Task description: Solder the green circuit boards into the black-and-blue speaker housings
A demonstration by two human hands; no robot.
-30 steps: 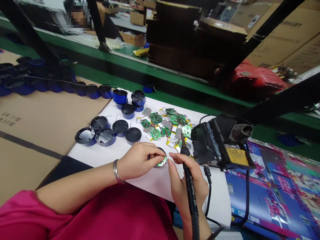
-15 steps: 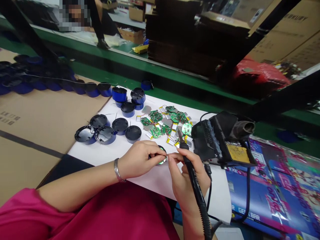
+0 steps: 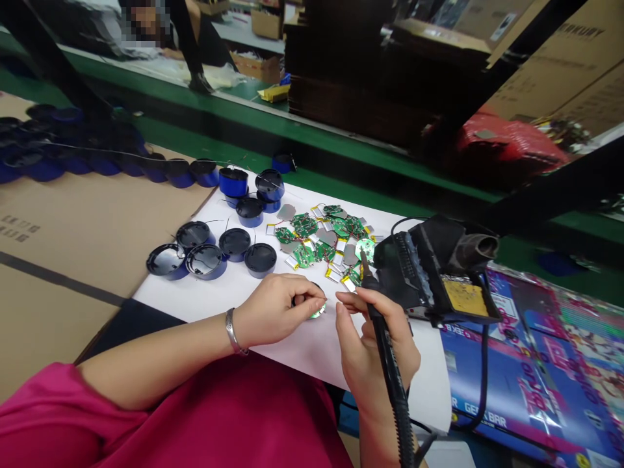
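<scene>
My left hand (image 3: 275, 315) is closed around a small round part with a green circuit board (image 3: 318, 311) on the white sheet (image 3: 292, 351), fingertips pinching its rim. My right hand (image 3: 375, 351) grips a black soldering iron (image 3: 387, 364), its tip pointing up and away toward the pile of green boards. The right thumb and forefinger hover just right of the held part, not touching it. A silver bracelet is on my left wrist.
A heap of green circuit boards with small silver batteries (image 3: 324, 242) lies beyond my hands. Black-and-blue round housings (image 3: 234, 244) sit to the left, more along the cardboard (image 3: 73, 227). A black soldering station (image 3: 433, 273) stands at the right. Another person sits far back.
My right hand drew slightly away to the right from the held part, and the iron's tip swung a little rightward. My left hand stayed in place on the part.
</scene>
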